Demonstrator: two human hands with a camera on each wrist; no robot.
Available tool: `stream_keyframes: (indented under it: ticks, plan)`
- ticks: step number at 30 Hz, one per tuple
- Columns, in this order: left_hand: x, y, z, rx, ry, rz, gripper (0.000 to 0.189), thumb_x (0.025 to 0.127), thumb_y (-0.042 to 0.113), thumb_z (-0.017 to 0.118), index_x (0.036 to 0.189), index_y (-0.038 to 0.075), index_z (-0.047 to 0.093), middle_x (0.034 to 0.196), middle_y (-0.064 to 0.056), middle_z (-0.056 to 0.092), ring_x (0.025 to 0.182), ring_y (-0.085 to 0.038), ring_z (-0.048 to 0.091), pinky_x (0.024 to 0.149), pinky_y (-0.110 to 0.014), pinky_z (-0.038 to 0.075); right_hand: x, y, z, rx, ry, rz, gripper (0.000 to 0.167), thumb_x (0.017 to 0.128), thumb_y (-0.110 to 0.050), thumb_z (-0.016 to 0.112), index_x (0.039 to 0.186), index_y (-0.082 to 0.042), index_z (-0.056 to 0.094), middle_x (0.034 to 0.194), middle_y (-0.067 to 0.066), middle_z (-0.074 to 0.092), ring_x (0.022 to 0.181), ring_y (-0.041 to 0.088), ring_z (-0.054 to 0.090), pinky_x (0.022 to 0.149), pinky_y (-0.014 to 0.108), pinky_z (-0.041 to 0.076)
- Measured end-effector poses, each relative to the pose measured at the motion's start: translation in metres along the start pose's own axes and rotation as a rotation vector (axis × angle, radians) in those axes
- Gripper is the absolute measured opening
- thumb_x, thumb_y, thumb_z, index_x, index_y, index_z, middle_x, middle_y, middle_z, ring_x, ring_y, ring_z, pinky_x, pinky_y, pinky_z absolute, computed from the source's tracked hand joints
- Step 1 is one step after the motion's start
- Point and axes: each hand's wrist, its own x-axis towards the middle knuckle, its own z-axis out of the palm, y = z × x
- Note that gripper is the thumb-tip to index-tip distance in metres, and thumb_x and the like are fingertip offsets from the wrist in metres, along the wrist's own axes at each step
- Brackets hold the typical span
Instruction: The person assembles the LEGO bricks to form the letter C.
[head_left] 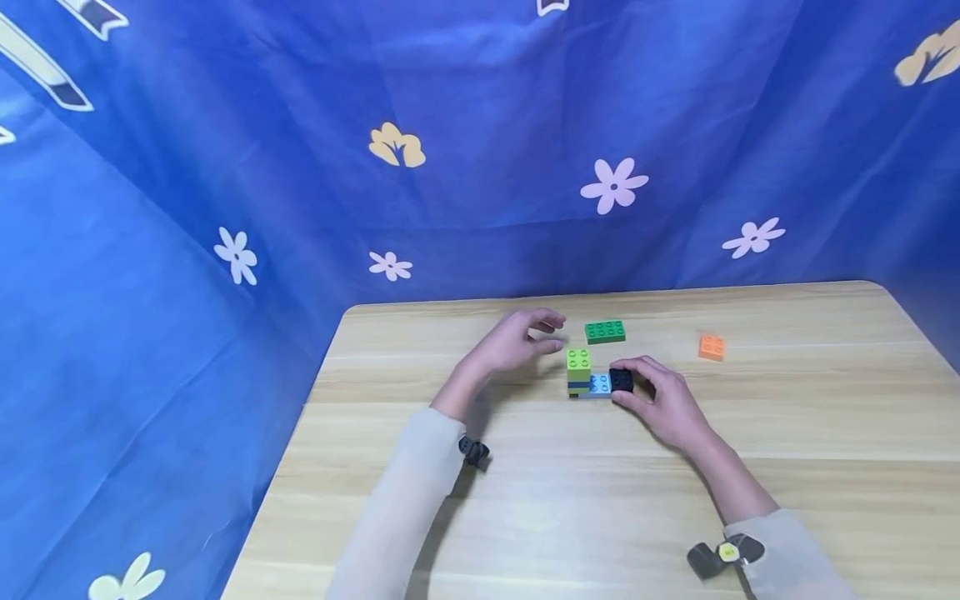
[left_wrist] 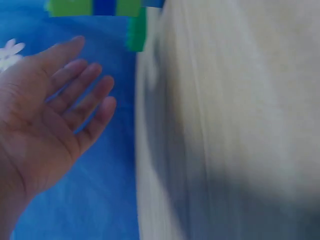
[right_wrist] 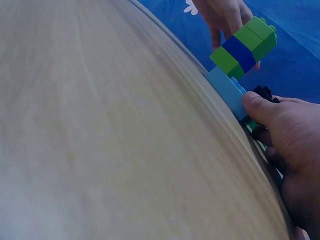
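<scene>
My right hand (head_left: 663,402) pinches a black brick (head_left: 621,380) between thumb and fingers, at the right end of a light blue brick (head_left: 600,383). Whether the two bricks are joined I cannot tell. On the light blue brick's left end stands a stack (head_left: 578,371) of lime green bricks with a dark blue one between them, clearer as a stack (right_wrist: 245,49) in the right wrist view. Left of this stack hovers my left hand (head_left: 517,340), holding nothing; its fingers (left_wrist: 85,102) are spread and slightly bent in the left wrist view.
A green brick (head_left: 604,332) lies behind the stack. Farther right is an orange brick (head_left: 712,347). All stand on a wooden table (head_left: 540,500), whose back edge meets a blue patterned cloth (head_left: 487,200); the same cloth hangs along the left side.
</scene>
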Motion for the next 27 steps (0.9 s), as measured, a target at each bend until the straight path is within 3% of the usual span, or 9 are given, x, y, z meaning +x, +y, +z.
stream_keyframes:
  ticks: [5, 10, 16, 22, 27]
  plan:
    - [0.032, -0.001, 0.013, 0.145, -0.04, -0.057, 0.049, 0.1, 0.028, 0.076, 0.143, 0.009, 0.063, 0.138, -0.006, 0.068, 0.122, -0.02, 0.067, 0.11, -0.034, 0.051, -0.001, 0.003, 0.0, 0.007, 0.001, 0.005, 0.045, 0.091, -0.015, 0.085, 0.134, -0.016, 0.07, 0.125, 0.002, 0.071, 0.12, 0.024, 0.066, 0.1, 0.012, 0.048]
    - [0.056, 0.002, 0.023, 0.347, -0.097, -0.044, 0.054, 0.096, 0.039, 0.079, 0.14, 0.011, 0.066, 0.125, -0.003, 0.072, 0.113, -0.016, 0.066, 0.103, -0.033, 0.053, 0.001, 0.005, 0.001, 0.008, 0.006, -0.009, 0.045, 0.091, -0.015, 0.086, 0.133, -0.015, 0.071, 0.123, 0.0, 0.071, 0.118, 0.022, 0.066, 0.1, 0.015, 0.05]
    - [0.07, 0.007, 0.028, 0.47, -0.112, -0.02, 0.046, 0.096, 0.043, 0.08, 0.131, 0.014, 0.072, 0.111, 0.002, 0.072, 0.099, -0.012, 0.065, 0.089, -0.03, 0.055, 0.002, 0.005, 0.002, 0.011, 0.011, -0.018, 0.045, 0.09, -0.014, 0.087, 0.132, -0.015, 0.071, 0.122, -0.001, 0.072, 0.118, 0.02, 0.066, 0.1, 0.015, 0.051]
    - [0.073, 0.009, 0.028, 0.507, -0.105, -0.004, 0.036, 0.099, 0.037, 0.077, 0.128, 0.016, 0.074, 0.105, 0.003, 0.073, 0.094, -0.012, 0.065, 0.082, -0.03, 0.055, 0.004, 0.006, 0.002, 0.009, 0.013, -0.023, 0.045, 0.09, -0.016, 0.086, 0.132, -0.017, 0.071, 0.123, -0.001, 0.072, 0.119, 0.019, 0.066, 0.1, 0.016, 0.051]
    - [0.067, 0.01, 0.022, 0.394, -0.056, -0.012, 0.036, 0.1, 0.035, 0.077, 0.129, 0.014, 0.074, 0.114, 0.001, 0.076, 0.1, -0.01, 0.07, 0.089, -0.027, 0.057, 0.003, 0.006, 0.002, -0.006, 0.024, -0.025, 0.045, 0.089, -0.016, 0.087, 0.131, -0.019, 0.071, 0.122, -0.002, 0.072, 0.118, 0.02, 0.066, 0.1, 0.019, 0.053]
